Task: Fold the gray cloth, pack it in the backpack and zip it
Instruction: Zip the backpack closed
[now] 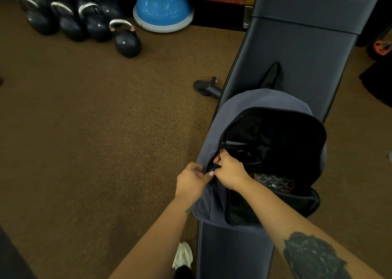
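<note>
A gray-blue backpack [214, 134] lies on a black padded bench [297, 51], its main compartment gaping open and dark inside. Both hands meet at the left edge of the opening. My left hand [192, 180] pinches the backpack fabric beside the zipper. My right hand [230, 170] grips the black zipper pull [212, 168] at the same spot. A patterned black-and-white pouch [273, 181] shows inside the bag. I cannot pick out a gray cloth in the dark interior.
Several black kettlebells [127, 42] stand on the brown floor at the far left, next to a blue half-ball trainer [162, 6]. A bench foot [206, 87] sticks out left of the bench. My white shoe [183, 255] is below the left arm.
</note>
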### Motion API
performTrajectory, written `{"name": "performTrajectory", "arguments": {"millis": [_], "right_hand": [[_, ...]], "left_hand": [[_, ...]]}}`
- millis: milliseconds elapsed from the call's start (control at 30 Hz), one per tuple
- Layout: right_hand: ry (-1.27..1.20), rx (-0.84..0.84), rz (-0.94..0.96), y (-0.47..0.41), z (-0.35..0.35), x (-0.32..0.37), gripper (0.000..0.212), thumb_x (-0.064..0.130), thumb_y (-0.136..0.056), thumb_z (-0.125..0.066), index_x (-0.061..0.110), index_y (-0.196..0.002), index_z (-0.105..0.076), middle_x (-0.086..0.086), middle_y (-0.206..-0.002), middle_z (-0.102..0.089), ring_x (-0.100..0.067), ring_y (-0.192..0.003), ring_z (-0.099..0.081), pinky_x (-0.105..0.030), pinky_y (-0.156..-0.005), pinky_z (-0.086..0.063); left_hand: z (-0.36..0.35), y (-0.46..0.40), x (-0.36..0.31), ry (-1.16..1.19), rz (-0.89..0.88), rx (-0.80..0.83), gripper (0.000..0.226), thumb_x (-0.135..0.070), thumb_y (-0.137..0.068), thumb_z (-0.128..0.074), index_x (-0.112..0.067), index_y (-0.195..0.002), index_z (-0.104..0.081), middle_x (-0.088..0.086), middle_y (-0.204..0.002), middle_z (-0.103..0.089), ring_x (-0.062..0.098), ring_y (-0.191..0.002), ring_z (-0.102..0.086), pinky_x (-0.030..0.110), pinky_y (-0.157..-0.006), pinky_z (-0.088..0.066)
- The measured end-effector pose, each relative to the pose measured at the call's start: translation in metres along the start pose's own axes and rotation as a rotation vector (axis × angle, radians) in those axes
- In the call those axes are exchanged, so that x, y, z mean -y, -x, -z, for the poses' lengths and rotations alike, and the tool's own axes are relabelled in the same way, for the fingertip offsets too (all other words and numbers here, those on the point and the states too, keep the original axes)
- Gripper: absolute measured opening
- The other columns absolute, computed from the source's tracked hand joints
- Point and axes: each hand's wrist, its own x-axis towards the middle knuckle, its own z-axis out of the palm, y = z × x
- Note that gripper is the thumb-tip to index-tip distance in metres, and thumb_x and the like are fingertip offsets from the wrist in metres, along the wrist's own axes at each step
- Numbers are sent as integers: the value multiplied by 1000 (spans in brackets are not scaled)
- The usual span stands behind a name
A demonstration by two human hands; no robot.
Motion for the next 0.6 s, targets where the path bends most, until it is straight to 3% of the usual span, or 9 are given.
{"name": "performTrajectory", "arguments": {"millis": [100, 333, 600], "right_hand": [[-4, -5, -7, 0, 0, -2, 21, 11, -81, -53, 25, -94, -43, 2, -102, -58, -28, -111, -53, -40, -97, -43], [-21, -18, -11, 4, -1, -3, 23, 9, -79, -49, 28, -91, -42, -3, -107, -63, -30, -105, -54, -41, -93, -46], [-22, -9, 18, 9, 0, -3, 28, 5, -76, -48, 29, -90, -44, 3, -100, -62, -28, -103, -54, -41, -92, -45]], "left_hand": [[1, -1, -2, 23, -53, -10, 26, -35, -80, -70, -19, -98, -59, -3, -78, -63, 10, -71, -59, 32, -69, -52], [4, -4, -5, 24, -72, 1, 8, -26, -91, -58, -21, -86, -60, -5, -74, -60, 12, -72, -59, 34, -71, -51], [2, -10, -12, 157, 60, -20, 12, -25, -90, -60, -16, -84, -60, 0, -67, -60, 6, -58, -57, 18, -46, -49]]}}
